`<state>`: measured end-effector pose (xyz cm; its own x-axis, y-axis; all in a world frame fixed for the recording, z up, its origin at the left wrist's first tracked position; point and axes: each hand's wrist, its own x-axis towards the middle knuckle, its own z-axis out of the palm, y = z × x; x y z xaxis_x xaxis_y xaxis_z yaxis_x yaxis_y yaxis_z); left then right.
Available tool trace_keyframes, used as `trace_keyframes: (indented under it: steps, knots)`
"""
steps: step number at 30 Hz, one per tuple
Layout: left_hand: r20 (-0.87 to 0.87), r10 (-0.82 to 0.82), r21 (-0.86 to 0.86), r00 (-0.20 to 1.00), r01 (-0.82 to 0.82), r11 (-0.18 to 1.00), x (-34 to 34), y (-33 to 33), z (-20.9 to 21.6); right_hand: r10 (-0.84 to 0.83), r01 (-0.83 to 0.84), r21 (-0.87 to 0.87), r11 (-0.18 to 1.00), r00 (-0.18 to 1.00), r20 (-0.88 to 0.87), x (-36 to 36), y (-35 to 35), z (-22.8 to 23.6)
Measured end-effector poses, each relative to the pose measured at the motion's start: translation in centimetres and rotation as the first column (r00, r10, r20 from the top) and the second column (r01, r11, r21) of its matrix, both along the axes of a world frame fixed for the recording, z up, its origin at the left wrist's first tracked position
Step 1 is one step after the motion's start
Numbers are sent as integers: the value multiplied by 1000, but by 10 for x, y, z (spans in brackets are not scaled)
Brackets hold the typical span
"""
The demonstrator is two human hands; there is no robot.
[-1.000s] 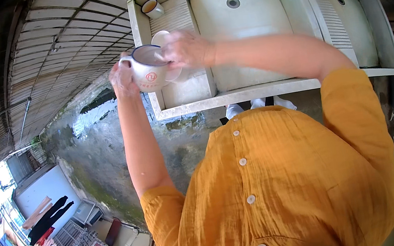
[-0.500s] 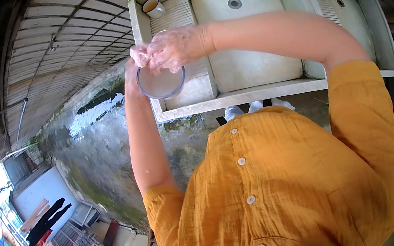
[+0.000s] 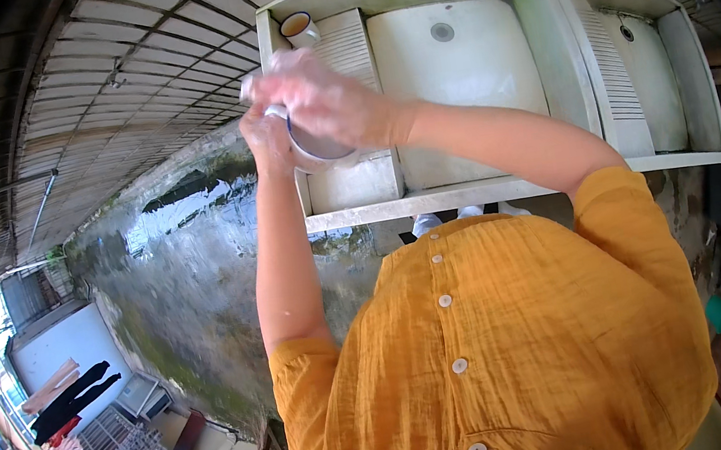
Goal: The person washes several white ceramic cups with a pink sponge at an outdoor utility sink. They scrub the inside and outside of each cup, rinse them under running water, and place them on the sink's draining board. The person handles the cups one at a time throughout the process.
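Observation:
My left hand (image 3: 268,146) is closed around the handle side of a white enamel mug (image 3: 315,154) with a dark blue rim. The mug is tilted, its opening partly showing, above the left end of the sink. My right hand (image 3: 321,98) crosses over the mug, whitish with suds and smeared by motion. Its fingers point toward the upper left, and whether they hold anything cannot be made out. Another white mug (image 3: 308,35) with a dark rim stands in the sink's far left corner, brownish inside.
Below the mug lies the pale stone sink's ribbed washboard (image 3: 347,54). To its right are a basin with a round drain (image 3: 442,32) and a second, narrower basin (image 3: 659,85). Wet, mossy concrete floor (image 3: 193,265) spreads at left, with hanging clothes (image 3: 74,404) beyond.
My right hand has swung from the mug's far rim to across its opening. The held mug has shifted slightly right, still in my left hand. The whole view has also shifted a little.

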<state>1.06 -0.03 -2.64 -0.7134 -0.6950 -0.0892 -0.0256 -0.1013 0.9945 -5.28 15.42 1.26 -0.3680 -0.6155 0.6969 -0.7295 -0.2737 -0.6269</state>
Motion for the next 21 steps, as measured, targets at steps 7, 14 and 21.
trace_keyframes:
  steps: [7, 14, 21]
  knots:
    - [4, -264, 191, 965, 258, 947, 10, 13, 21, -131, 182, 57, 982, 860, -492, -1, 9, -25]
    - [-70, 47, 76, 996, -42, 996, 4, 30, 44, -137, 338, 284, 897, 824, -550, -23, 1, 4]
    - [-142, 273, -275, 952, -303, 913, 1, 20, 54, -171, -117, 415, 903, 787, 593, 9, -4, -50]
